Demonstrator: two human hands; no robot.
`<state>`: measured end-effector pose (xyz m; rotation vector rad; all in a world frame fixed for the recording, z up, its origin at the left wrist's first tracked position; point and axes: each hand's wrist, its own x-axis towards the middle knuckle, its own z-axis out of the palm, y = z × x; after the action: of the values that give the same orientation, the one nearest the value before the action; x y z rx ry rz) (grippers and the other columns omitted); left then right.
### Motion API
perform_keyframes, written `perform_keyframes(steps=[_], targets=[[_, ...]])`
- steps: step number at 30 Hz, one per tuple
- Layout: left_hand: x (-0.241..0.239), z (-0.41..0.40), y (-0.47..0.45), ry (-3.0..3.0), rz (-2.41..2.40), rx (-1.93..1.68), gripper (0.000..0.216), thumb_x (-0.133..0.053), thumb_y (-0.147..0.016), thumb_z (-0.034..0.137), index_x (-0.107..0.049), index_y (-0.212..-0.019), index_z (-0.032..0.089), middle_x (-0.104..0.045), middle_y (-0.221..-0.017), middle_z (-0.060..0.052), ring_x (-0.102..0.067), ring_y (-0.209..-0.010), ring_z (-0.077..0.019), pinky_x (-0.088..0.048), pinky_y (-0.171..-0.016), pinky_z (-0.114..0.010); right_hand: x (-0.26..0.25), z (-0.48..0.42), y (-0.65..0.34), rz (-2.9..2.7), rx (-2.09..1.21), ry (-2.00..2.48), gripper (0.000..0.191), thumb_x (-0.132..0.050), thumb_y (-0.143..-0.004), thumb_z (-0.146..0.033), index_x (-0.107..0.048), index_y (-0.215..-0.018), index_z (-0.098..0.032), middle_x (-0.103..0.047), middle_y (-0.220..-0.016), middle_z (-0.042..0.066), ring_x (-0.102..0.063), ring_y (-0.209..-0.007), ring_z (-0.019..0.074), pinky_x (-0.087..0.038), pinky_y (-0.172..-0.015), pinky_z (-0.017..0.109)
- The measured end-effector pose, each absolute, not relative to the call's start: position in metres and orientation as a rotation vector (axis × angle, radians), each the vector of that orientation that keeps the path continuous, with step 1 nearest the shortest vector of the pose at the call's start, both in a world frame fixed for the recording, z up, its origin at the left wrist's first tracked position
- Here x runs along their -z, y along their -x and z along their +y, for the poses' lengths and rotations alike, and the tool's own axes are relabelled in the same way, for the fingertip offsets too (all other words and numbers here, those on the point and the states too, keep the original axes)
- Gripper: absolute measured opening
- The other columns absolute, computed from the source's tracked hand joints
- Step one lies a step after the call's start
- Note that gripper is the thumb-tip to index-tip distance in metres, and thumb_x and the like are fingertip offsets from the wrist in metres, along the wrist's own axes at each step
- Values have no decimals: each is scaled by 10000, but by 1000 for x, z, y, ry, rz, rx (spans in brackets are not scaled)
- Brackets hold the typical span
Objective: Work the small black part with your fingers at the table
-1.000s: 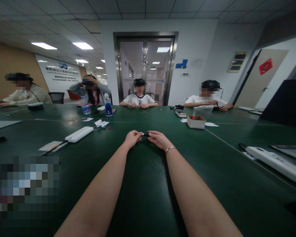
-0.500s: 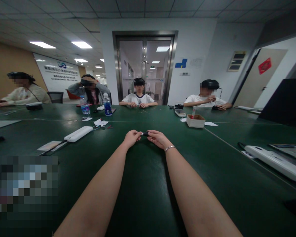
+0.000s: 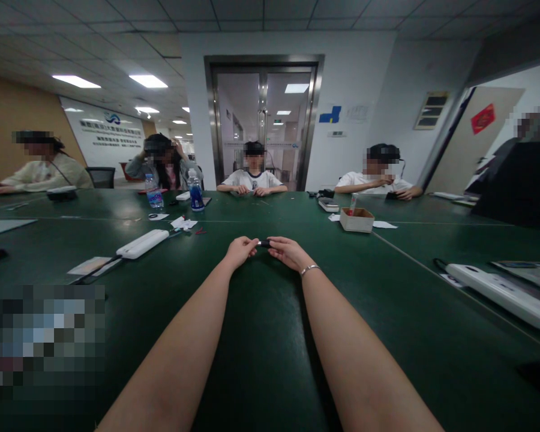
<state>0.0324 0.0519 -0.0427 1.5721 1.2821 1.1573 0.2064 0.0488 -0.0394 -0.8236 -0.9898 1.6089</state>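
Observation:
Over the green tabletop, my left hand (image 3: 242, 252) and my right hand (image 3: 289, 252) are held close together, fingertips facing. Between them is a small black stick-like object (image 3: 264, 243) with a pale, shiny left end; it is too small for me to tell its kind. The fingers of my left hand pinch the shiny end. My right hand's thumb and fingers close on the black end and hide part of it. A bracelet (image 3: 309, 270) circles my right wrist.
On the green table (image 3: 270, 336) lie a white power bank-like device (image 3: 143, 244) to the left and a long white device (image 3: 499, 294) to the right. Farther back stand two bottles (image 3: 197, 195) and a small box (image 3: 357, 223). Several people sit across the table.
My hands and the black object have barely moved. Across the table, the person at back left has shifted their head and arms. Another person has come into view at the far right.

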Motion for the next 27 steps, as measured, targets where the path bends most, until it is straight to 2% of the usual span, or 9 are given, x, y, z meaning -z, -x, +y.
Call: perform_keyframes(steps=[8, 14, 17, 21, 24, 27], targets=[[48, 54, -31, -1557, 1164, -1212, 210, -630, -721, 317, -556, -742, 121, -593, -617, -24, -530, -537, -99, -412, -530, -230, 38, 48, -206, -981, -1607, 828, 142, -559, -774, 21, -638, -829, -84, -640, -740, 77, -606, -568, 100, -532, -563, 191], [50, 53, -30, -1596, 1065, -1277, 256, -700, -615, 162, -559, -828, 139, -617, -781, -35, -563, -659, -111, -445, -599, -234, 38, 48, -205, -966, -1604, 845, 134, -561, -772, 26, -626, -815, -83, -629, -697, 66, -605, -553, 102, -531, -545, 190], [48, 54, -31, -1596, 1081, -1249, 310, -698, -633, 194, -560, -906, 146, -622, -856, -55, -586, -729, -125, -455, -644, -239, 38, 48, -204, -982, -1601, 861, 141, -553, -772, 33, -626, -813, -81, -630, -704, 67, -601, -546, 97, -530, -546, 187], [48, 56, -34, -1507, 1176, -1176, 265, -535, -788, 361, -538, -925, 134, -603, -717, -44, -565, -568, -110, -418, -519, -220, 37, 48, -203, -994, -1601, 857, 151, -563, -760, 37, -630, -820, -85, -634, -745, 75, -599, -562, 94, -531, -560, 191], [49, 58, -34, -1580, 1218, -1167, 218, -485, -813, 327, -565, -868, 132, -535, -585, 1, -487, -476, -82, -370, -467, -198, 37, 48, -204, -997, -1604, 858, 168, -552, -756, 50, -629, -821, -84, -632, -761, 79, -605, -589, 98, -533, -576, 192], [49, 58, -33, -1599, 1224, -1203, 174, -557, -753, 255, -577, -887, 145, -536, -629, 8, -489, -517, -80, -380, -483, -190, 37, 48, -204, -998, -1599, 859, 173, -554, -748, 55, -624, -820, -86, -627, -763, 73, -609, -603, 99, -534, -578, 188]])
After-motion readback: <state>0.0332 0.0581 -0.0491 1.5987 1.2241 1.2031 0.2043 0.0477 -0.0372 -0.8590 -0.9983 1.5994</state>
